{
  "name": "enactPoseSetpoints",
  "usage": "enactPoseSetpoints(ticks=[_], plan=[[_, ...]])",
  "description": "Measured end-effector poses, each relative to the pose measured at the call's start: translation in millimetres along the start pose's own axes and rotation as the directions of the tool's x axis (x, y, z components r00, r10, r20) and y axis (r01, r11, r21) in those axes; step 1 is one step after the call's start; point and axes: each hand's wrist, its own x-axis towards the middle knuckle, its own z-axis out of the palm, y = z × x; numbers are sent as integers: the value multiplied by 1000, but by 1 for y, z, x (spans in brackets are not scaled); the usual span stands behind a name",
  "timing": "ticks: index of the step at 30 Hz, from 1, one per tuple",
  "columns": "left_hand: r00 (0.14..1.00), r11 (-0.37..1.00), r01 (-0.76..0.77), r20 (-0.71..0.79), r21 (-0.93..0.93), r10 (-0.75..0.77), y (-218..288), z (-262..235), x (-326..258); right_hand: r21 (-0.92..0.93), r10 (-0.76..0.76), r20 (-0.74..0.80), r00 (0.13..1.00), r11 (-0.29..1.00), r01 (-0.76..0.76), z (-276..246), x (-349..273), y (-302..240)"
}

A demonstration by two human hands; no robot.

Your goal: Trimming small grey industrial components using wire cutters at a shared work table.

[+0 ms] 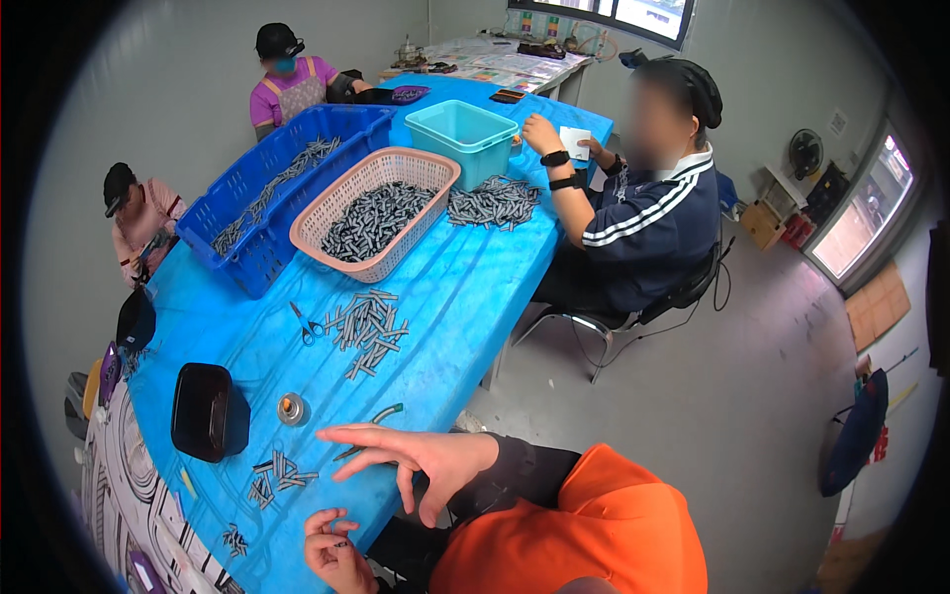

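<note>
Fingers (361,435) of the right hand (445,463) spread wide, those of the left hand (330,559) apparently pinching a small dark piece (341,544); grey tubes (368,330) lie on the worktop (463,327) in 2 nearby piles, seemingly left to do; the finished share is unclear.

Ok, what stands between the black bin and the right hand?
A small round metal tin, on the blue table cover, in the head view.

Four loose piles of grey tubes (368,332) share a blue-covered table (465,287) with one blue crate (259,267), one pink basket (406,245), one turquoise tub (480,163).
</note>
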Motion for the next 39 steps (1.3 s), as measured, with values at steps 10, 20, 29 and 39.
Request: enactPoseSetpoints(ticks=[10,20,29,39], plan=[[998,997,-57,-36,-58,55,-1,24,13,-728,-605,-481,634,679,96,0,-2,39],[979,988,152,-141,5,-150,-26,14,1,-311,253,150,956,930,-198,33,15,18],[965,962,235,-150,139,-214,-24,11,0,-42,176,7,984,984,-175,-24,-17,44],[908,908,418,4,18,-418,-23,46,32,-67,389,-378,840,893,-444,-11,-11,61]])
